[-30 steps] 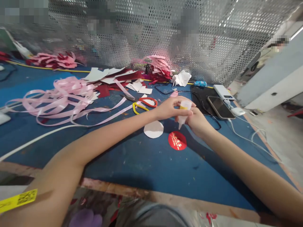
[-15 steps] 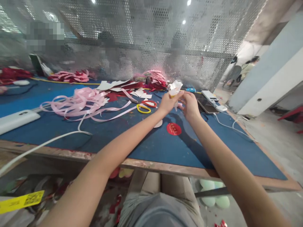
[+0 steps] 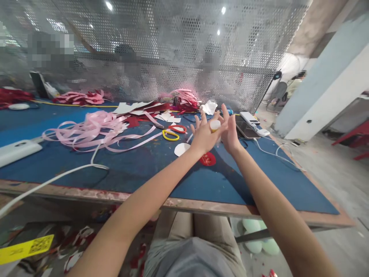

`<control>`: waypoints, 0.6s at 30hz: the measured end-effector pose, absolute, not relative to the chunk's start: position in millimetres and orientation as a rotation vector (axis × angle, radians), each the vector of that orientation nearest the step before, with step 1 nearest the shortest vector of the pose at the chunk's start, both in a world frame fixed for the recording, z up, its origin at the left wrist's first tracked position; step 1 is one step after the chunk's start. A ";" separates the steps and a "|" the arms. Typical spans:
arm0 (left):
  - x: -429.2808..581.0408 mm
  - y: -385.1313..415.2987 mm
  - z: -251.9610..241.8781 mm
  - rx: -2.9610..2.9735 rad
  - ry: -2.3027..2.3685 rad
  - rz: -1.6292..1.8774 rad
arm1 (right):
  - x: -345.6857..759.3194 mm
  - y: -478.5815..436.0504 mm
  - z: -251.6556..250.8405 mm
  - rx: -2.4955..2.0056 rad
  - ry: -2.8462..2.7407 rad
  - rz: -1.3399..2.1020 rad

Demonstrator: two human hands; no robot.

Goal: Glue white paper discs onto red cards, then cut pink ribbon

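My left hand (image 3: 205, 134) is raised over the table with several fingers fanned out. A small white roll (image 3: 215, 124) with a yellowish edge, like tape, sits at its thumb and index finger; how it is held is partly hidden. Close against it, my right hand (image 3: 230, 130) has its fingers stretched out, and I see nothing gripped in them. Something pale and blurred shows between the palms. Below the hands lie a red round sticker (image 3: 208, 159) with gold print and a white paper disc (image 3: 182, 149), partly behind my left forearm.
Scissors (image 3: 171, 135) with yellow and red handles lie left of my hands, beside tangled pink ribbon (image 3: 95, 129). Crumpled white paper (image 3: 208, 107) is behind the hands. A phone (image 3: 246, 127) and cables are at right. A perforated metal screen (image 3: 161, 46) stands along the back.
My hands have opened out from a closer pinch, with the fingers now spread. The white roll shows more fully. The view has shifted slightly, and more of the white disc is visible.
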State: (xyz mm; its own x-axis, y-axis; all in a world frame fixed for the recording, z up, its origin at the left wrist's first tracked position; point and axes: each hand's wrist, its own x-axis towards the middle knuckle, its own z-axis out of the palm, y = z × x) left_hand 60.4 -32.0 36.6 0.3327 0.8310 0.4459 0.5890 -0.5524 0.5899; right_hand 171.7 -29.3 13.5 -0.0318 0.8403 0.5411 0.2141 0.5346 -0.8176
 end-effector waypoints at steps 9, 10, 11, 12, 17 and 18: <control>48.9 -25.5 31.6 2.509 1.182 1.066 | 168.7 -44.4 26.0 -0.674 -1.803 0.803; 48.2 -25.3 30.8 2.547 1.161 1.063 | 169.0 -46.2 28.7 -0.687 -1.825 0.822; 47.7 -25.1 29.5 2.589 1.146 1.063 | 169.5 -47.6 30.5 -0.708 -1.836 0.846; 47.6 -24.7 27.7 2.630 1.144 1.071 | 170.0 -48.4 31.1 -0.732 -1.839 0.859; 50.2 -20.2 16.3 2.801 1.266 1.105 | 168.1 -44.2 17.6 -0.840 -1.776 0.720; 50.9 -19.2 14.7 2.813 1.284 1.092 | 166.5 -43.0 14.1 -0.864 -1.753 0.693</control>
State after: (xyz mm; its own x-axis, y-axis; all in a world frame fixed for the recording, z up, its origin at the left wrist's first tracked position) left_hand 50.9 -19.2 14.7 0.4741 0.6226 0.6227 0.7145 -0.6853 0.1412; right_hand 166.5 -43.0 14.1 -0.2246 0.8150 0.5342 0.2294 0.5770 -0.7839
